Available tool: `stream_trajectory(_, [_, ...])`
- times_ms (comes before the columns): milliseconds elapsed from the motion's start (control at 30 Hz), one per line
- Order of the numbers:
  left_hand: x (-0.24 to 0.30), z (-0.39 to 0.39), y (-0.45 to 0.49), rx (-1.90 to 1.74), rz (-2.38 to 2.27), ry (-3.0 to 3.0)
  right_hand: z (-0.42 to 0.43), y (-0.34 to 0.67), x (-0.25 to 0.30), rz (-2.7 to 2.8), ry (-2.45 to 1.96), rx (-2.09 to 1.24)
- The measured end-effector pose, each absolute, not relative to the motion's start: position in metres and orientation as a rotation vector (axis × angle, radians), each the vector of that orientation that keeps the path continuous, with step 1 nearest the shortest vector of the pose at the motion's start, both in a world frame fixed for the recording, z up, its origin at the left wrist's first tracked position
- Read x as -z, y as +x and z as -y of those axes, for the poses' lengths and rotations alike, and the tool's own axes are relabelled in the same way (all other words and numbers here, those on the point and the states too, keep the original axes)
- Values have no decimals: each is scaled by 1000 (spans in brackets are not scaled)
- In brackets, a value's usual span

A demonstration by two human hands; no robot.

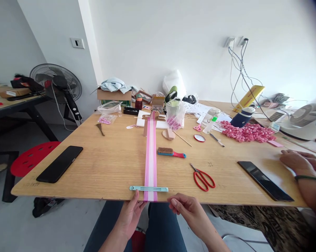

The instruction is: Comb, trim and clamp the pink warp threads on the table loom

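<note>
A long band of pink and white strands (150,154) runs down the middle of the wooden table (108,164) from a small wooden stand (153,120) to the near edge. A light blue clip bar (148,189) lies across it near that edge. My left hand (131,213) is at the table edge just below the bar, fingers loosely curled and touching the band's end. My right hand (186,208) sits right of the band, fingers bent, nothing visible in them.
Red-handled scissors (203,178) and a small brush (171,152) lie right of the band. Black phones rest at left (59,163) and right (265,180). Another person's hand (296,161) rests at far right near pink beads (248,132). Clutter lines the back; a fan (57,85) stands left.
</note>
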State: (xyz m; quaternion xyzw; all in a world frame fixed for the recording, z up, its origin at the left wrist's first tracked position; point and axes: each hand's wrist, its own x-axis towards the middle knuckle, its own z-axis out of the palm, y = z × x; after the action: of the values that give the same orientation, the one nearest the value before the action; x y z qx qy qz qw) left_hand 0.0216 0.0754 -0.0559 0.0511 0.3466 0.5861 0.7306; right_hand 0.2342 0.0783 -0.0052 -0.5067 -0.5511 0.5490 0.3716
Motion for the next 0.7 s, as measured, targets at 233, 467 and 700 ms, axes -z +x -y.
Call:
stream_trajectory(233, [56,-76,22,-1294,-786,82,-173,227,-32,1085,-1035,-1397])
stream_trajectory(467, [68,-79,22,-1306,-722,3,-316,197,-50,918,-1008,-1432])
stream_trajectory(700, [100,-82,24,-1323,-723,-71,-365,188,-49,1174,-852,-1709])
